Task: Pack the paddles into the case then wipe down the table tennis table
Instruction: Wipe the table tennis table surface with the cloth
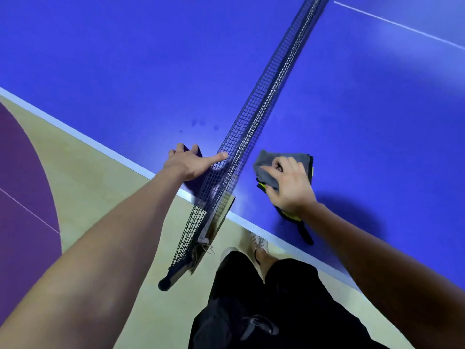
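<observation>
Now the left grip (191,162) rests, fingers spread, on the counter (125,71) beside the net (253,122). At three o'clock, the right grip (289,183) clutches a grey cloth (268,168).

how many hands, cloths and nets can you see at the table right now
hands: 2, left hand and right hand
cloth: 1
net: 1
total: 4
</observation>
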